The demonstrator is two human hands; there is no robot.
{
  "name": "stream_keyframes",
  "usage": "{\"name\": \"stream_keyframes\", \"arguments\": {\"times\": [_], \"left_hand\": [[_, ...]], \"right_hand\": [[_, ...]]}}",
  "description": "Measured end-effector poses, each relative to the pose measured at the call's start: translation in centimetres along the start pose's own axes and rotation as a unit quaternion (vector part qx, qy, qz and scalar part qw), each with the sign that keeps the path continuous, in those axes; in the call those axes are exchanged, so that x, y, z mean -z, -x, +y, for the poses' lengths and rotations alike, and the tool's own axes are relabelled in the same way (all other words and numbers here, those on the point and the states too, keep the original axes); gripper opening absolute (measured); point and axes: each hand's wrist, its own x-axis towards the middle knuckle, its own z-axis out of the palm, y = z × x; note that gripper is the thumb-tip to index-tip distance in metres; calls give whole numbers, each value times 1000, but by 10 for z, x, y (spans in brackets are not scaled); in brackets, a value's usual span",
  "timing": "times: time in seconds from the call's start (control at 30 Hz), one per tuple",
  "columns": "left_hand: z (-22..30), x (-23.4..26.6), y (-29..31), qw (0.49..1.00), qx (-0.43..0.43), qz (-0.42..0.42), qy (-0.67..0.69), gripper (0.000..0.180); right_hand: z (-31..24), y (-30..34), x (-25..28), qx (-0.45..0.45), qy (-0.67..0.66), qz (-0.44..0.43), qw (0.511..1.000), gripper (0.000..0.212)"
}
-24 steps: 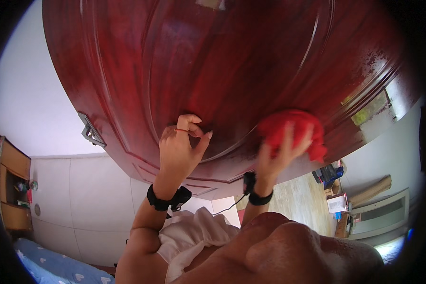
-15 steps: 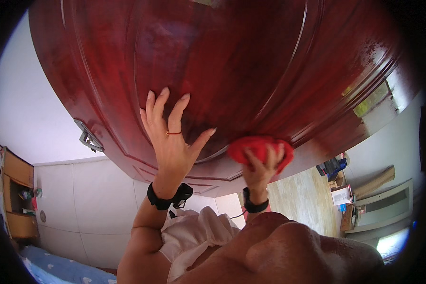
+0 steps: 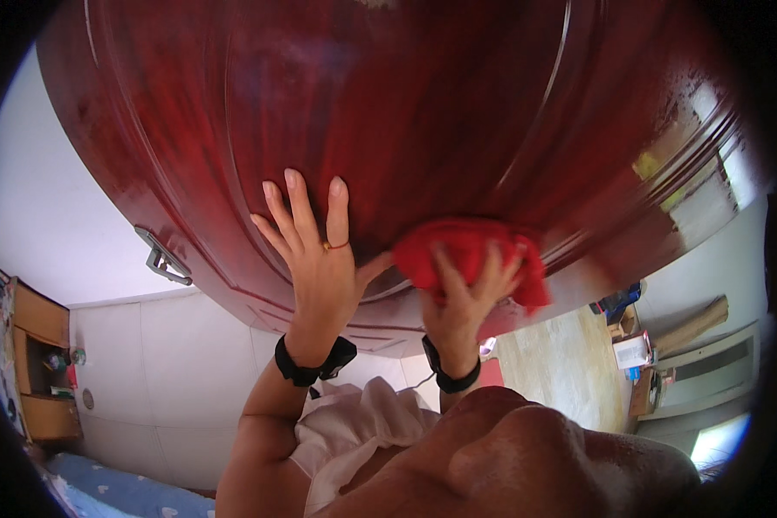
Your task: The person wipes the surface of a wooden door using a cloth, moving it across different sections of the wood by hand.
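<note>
A glossy dark red panelled door fills the upper view. My left hand lies against it with fingers spread, holding nothing; a ring with a red band is on one finger. To its right, my right hand presses a red cloth onto the lower part of the door panel, fingers spread over the bunched fabric. Black straps circle both wrists. At the door's left edge is a metal handle.
A wooden shelf unit with small items stands at the left, above a blue patterned bedcover. At the right are a white box, a rolled brown sheet and a pale-framed panel by the wall.
The red cloth under my right hand has shifted a little left and up and spread wider. My left hand has moved slightly right, its fingers straighter.
</note>
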Motion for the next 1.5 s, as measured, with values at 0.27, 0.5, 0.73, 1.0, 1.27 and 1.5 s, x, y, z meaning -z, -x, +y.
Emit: {"name": "stream_keyframes", "arguments": {"times": [0.27,0.5,0.73,1.0,1.27,1.5], "left_hand": [[-7,3,-3,999,16,17,41,113],[-12,4,3,999,5,31,21,108],[-6,5,3,999,10,23,29,110],[-9,2,-1,1000,-3,14,-19,118],[-10,0,1,1000,2,28,5,114],[-7,7,6,1000,3,-7,-11,121]], "right_hand": [[36,41,-15,42,-26,-132,990,61],[72,-9,19,-22,-28,100,994,52],[5,0,11,2,16,0,1000,65],[61,18,7,9,22,-37,999,61],[42,-32,16,-55,-36,89,994,61],[-8,18,-1,11,4,-143,990,61]]}}
